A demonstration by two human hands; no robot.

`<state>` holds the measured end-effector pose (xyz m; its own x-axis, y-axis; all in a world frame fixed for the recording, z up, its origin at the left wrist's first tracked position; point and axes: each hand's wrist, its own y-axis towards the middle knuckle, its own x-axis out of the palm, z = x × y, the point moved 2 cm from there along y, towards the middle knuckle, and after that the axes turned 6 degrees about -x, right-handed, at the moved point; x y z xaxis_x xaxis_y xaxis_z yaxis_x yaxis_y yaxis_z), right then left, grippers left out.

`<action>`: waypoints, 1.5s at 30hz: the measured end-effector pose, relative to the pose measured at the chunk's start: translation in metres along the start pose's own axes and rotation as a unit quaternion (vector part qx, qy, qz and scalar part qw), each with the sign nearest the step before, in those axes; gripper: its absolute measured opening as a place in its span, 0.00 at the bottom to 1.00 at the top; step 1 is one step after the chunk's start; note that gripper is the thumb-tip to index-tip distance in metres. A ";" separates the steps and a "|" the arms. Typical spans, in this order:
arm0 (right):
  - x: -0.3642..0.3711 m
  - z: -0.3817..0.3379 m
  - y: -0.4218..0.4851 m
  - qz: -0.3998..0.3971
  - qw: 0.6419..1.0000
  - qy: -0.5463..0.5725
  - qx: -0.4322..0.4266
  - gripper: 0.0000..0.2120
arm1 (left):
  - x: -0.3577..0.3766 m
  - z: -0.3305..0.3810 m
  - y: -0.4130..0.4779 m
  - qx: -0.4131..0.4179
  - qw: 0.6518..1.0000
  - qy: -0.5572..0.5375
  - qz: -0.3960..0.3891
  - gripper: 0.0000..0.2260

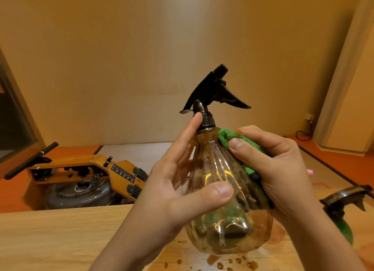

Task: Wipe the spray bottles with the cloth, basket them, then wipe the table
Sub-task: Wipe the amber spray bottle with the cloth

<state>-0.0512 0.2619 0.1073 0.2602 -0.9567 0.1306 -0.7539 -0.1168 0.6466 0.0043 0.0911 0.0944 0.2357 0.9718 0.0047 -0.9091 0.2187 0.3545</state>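
Over the desk [60, 240]: clear spray bottle [218, 169] held in the air between both hands, long axis near upright, black trigger head on top.
Left hand [178, 194]: grasping the bottle's body from its left, thumb across the front, forefinger up at the neck.
Right hand [283, 169]: clutching the green cloth [228, 136], pressing it on the bottle's right shoulder; the nearer hand to the other bottle.
Second spray bottle [342, 228]: green, on the desk at far right, untouched.
Basket: not in view.
Bottle contents: cannot tell.
Droplets [214, 259]: on the desk beneath the held bottle.
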 end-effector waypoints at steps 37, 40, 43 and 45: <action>0.012 -0.015 -0.013 -0.028 0.958 -0.249 -0.139 0.07 | -0.003 0.010 -0.004 0.050 0.972 0.215 0.077 0.38; 0.013 -0.014 -0.014 0.029 0.941 -0.293 -0.165 0.07 | 0.000 0.010 -0.003 0.036 0.973 0.219 0.058 0.38; 0.014 -0.018 -0.014 -0.032 0.950 -0.275 -0.141 0.07 | -0.004 0.010 -0.003 0.039 0.973 0.218 0.070 0.38; 0.010 -0.024 -0.013 -0.114 0.956 -0.251 -0.098 0.07 | -0.010 0.011 -0.003 0.045 0.970 0.222 0.085 0.38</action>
<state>-0.0238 0.2600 0.1182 0.0445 -0.9258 -0.3754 -0.5726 -0.3315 0.7498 0.0087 0.0797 0.1038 -0.1037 0.9397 -0.3259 -0.8834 0.0636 0.4643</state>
